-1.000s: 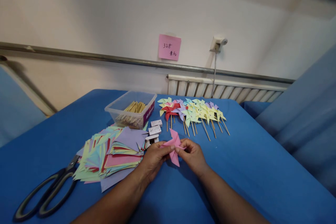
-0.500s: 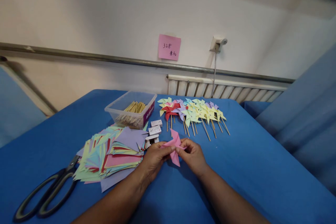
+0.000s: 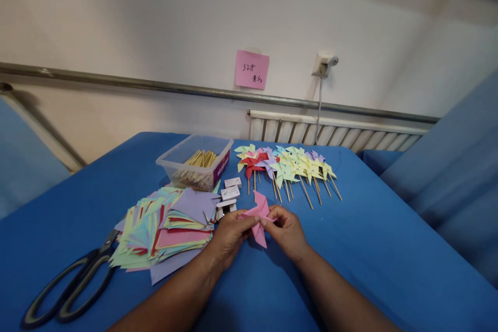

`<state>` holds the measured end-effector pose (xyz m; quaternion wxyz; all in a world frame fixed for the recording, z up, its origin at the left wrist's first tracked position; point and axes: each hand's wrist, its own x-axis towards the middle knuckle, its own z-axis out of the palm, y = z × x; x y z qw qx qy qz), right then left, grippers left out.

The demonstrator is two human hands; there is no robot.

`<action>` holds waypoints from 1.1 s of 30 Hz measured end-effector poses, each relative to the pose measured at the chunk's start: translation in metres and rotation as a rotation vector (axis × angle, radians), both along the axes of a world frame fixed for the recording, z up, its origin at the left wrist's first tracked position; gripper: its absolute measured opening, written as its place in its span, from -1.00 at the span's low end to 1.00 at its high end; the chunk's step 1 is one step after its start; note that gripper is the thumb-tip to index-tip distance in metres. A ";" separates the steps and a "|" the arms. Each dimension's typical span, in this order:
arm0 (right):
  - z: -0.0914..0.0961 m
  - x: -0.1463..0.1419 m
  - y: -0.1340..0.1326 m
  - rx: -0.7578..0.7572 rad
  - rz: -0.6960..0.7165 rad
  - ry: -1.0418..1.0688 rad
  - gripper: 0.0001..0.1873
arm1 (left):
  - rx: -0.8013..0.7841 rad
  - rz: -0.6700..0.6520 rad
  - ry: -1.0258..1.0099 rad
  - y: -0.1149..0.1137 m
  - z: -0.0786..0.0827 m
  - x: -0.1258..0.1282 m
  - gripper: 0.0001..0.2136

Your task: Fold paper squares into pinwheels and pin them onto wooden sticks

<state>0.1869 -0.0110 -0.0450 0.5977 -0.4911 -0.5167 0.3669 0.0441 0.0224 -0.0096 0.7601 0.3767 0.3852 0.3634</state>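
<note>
A pink paper pinwheel (image 3: 260,233) is held between both hands above the blue table, its blades folded in to the middle. My left hand (image 3: 232,231) grips its left side, the thumb pressed near the centre. From the right, my right hand (image 3: 287,231) pinches it, thumb also at the centre. Whether a pin or stick is attached behind the pinwheel is hidden. Just beyond my left hand lies an opened small white box (image 3: 226,208) with dark contents. Two closed white boxes (image 3: 230,193) sit behind it.
Stacked coloured paper sheets (image 3: 182,238) and large black-handled scissors (image 3: 83,282) lie at left. Behind the paper is a clear plastic box (image 3: 167,162) of wooden sticks (image 3: 201,158). Several finished pinwheels (image 3: 286,168) on sticks lie at the back. A metal rail (image 3: 175,89) crosses the wall.
Hands and pink pinwheel hold almost the same pose. The whole view has shifted very slightly.
</note>
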 end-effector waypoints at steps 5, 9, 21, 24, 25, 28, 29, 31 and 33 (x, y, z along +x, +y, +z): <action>0.009 -0.002 -0.004 -0.050 0.008 0.082 -0.84 | 0.012 -0.009 -0.025 -0.002 0.000 0.001 -0.82; 0.016 -0.004 -0.007 -0.051 0.011 0.302 -0.51 | -0.023 0.022 -0.078 -0.003 0.002 0.002 -0.79; 0.008 -0.006 -0.005 -0.116 -0.055 0.229 -0.50 | -0.009 0.027 -0.028 -0.006 0.002 0.005 -0.79; 0.010 -0.004 -0.004 -0.129 -0.054 0.221 -0.51 | -0.008 0.016 -0.017 -0.006 0.004 0.005 -0.78; 0.011 -0.003 -0.004 -0.133 -0.053 0.213 -0.51 | 0.003 0.004 -0.019 -0.006 0.005 0.004 -0.79; 0.012 0.001 -0.002 -0.148 -0.045 0.175 -0.52 | 0.060 -0.021 0.003 -0.003 0.007 0.002 -0.75; 0.012 0.002 -0.002 -0.155 -0.039 0.157 -0.53 | 0.080 -0.018 0.029 -0.002 0.007 0.001 -0.73; 0.012 0.004 -0.002 -0.167 -0.018 0.107 -0.55 | 0.124 -0.009 0.107 0.000 0.007 0.000 -0.70; 0.013 0.006 -0.002 -0.173 0.013 0.033 -0.56 | 0.181 -0.014 0.190 0.002 0.006 0.000 -0.73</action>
